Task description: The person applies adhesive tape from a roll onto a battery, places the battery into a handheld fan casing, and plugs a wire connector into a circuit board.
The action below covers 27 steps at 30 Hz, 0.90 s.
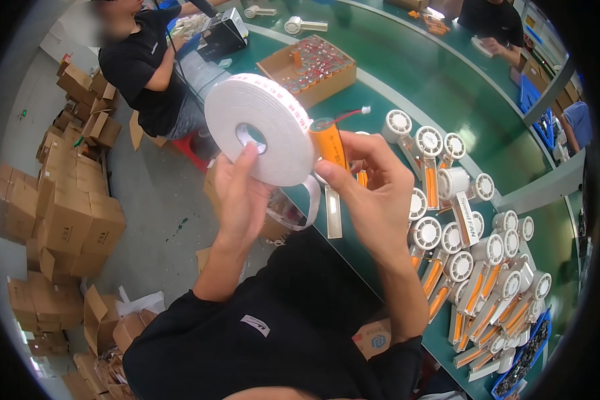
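Observation:
My left hand (237, 190) grips a large roll of white double-sided tape (223, 127), its thumb at the core hole. A loose strip of the tape (313, 200) curls down below the roll. Between the thumb and fingers of my right hand (373, 190) is an orange cylindrical battery (328, 143), held up against the right edge of the roll. A red wire with a small white connector (361, 111) sticks out from the battery's top. Behind my right hand, a white handheld-fan casing (333, 217) lies on the green table.
Many white handheld fans (460, 267) with orange batteries crowd the green table (380, 67) to the right. A cardboard box (340, 83) of batteries stands behind the roll. A blue bin (527, 360) holds small dark parts. Co-workers sit across and at left; cardboard boxes (73, 220) are stacked on the left.

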Each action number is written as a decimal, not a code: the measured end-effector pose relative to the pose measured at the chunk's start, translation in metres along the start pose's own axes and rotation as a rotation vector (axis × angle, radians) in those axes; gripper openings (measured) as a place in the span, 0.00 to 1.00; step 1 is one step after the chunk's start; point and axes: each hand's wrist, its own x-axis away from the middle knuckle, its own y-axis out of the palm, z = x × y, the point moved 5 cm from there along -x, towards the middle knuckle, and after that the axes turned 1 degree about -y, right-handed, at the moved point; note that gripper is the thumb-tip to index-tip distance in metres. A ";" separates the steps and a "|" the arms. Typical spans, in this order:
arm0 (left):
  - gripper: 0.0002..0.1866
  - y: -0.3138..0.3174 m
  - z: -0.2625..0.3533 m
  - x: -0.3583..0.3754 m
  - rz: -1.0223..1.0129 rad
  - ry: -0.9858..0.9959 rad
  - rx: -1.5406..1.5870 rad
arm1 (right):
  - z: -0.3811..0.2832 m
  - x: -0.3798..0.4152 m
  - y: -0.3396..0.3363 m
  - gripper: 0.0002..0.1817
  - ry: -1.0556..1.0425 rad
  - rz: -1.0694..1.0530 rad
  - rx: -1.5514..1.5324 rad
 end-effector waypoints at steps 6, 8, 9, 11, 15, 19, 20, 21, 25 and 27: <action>0.26 0.002 0.002 0.000 0.021 0.042 -0.052 | -0.003 -0.002 -0.002 0.20 -0.112 0.022 0.097; 0.26 -0.001 0.001 0.001 0.035 0.044 -0.075 | -0.007 -0.001 -0.003 0.20 -0.131 0.023 0.139; 0.26 -0.002 0.001 0.000 0.042 0.047 -0.086 | -0.008 -0.002 -0.003 0.20 -0.132 0.023 0.142; 0.26 -0.004 0.002 0.000 0.050 0.048 -0.101 | -0.009 -0.003 -0.002 0.19 -0.135 0.018 0.145; 0.27 -0.006 0.000 0.001 0.042 0.063 -0.143 | -0.007 -0.003 -0.003 0.19 -0.064 -0.018 0.106; 0.25 -0.002 -0.003 0.003 0.038 0.085 -0.143 | -0.008 -0.006 -0.005 0.21 0.004 -0.027 0.078; 0.25 -0.001 -0.004 0.004 0.036 0.086 -0.132 | -0.007 -0.004 -0.006 0.21 0.023 -0.019 0.057; 0.24 0.000 -0.004 0.004 0.034 0.088 -0.119 | -0.007 -0.003 -0.006 0.22 0.034 -0.009 0.053; 0.26 -0.003 -0.006 0.000 0.044 0.104 -0.156 | -0.004 -0.006 -0.006 0.23 0.043 -0.007 0.075; 0.28 0.000 -0.005 -0.001 0.041 0.136 -0.222 | 0.000 -0.006 -0.008 0.23 0.048 -0.010 0.086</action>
